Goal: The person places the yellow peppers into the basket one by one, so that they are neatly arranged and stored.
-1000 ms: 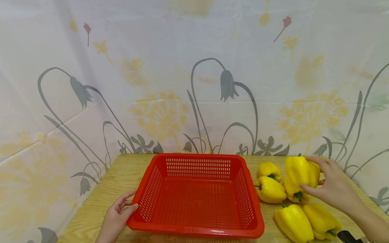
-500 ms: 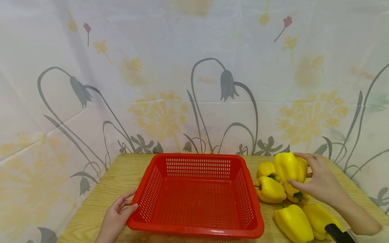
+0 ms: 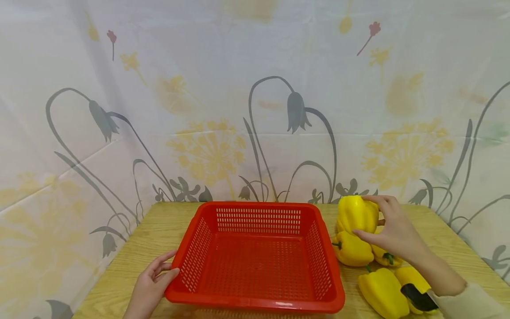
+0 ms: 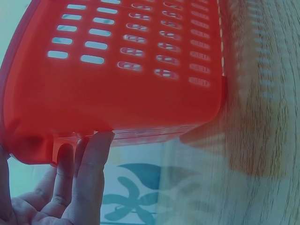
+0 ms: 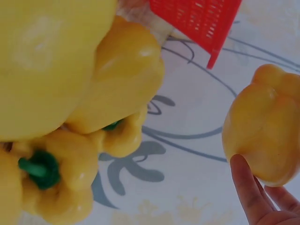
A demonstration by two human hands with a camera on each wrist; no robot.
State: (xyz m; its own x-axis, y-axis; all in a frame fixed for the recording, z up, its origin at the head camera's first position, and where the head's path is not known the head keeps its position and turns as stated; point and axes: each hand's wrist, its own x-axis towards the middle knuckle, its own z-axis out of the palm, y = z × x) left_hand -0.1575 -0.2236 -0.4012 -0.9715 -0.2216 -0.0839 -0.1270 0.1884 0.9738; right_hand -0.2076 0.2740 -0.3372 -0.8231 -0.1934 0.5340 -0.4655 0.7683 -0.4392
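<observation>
My right hand [image 3: 394, 230] holds a yellow bell pepper [image 3: 354, 215] above the other peppers, right of the basket. The right wrist view shows fingertips against the held pepper [image 5: 265, 126], which is lifted clear of the pile. At the left my left hand [image 3: 150, 283] grips the side rim of a red plastic basket [image 3: 255, 303], thumb on top. From the left wrist, the fingers [image 4: 91, 173] reach under the rim by the basket's corner. Nothing lies inside the slotted basket.
Several yellow bell peppers lie on the wooden table [image 3: 131, 252] right of the basket: one pepper [image 3: 352, 249] close to its wall, another pepper [image 3: 384, 292] nearer the front. A black object [image 3: 418, 297] sits at my right wrist. Behind hangs a flower-patterned cloth [image 3: 223, 88].
My right hand has carried the held pepper leftward and slightly up, over the peppers nearest the basket. My left hand and the basket stay put.
</observation>
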